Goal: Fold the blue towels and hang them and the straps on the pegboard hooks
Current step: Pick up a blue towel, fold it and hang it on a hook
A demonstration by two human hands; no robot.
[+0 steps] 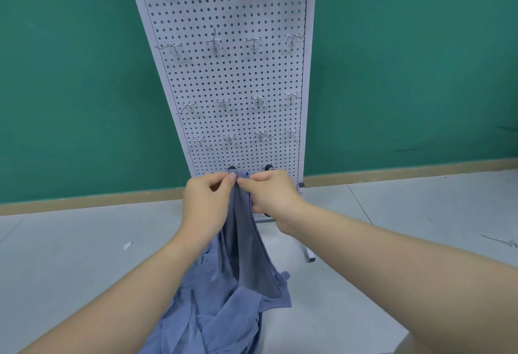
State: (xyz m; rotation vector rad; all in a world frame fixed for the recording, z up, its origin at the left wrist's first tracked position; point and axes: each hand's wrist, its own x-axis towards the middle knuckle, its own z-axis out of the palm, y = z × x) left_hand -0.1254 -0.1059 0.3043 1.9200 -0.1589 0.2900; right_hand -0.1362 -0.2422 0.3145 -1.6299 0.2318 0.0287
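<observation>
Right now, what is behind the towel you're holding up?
The pegboard's bottom edge and black casters. The hands and towel cover any lowest hooks.

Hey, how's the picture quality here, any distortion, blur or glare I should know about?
Head view: wide-angle lens skews the pegboard into a slanted trapezoid and stretches the forearms; lighting is even, no glare; hooks at the top look soft; the left hand, right hand and blue towel are reasonably sharp.
</observation>
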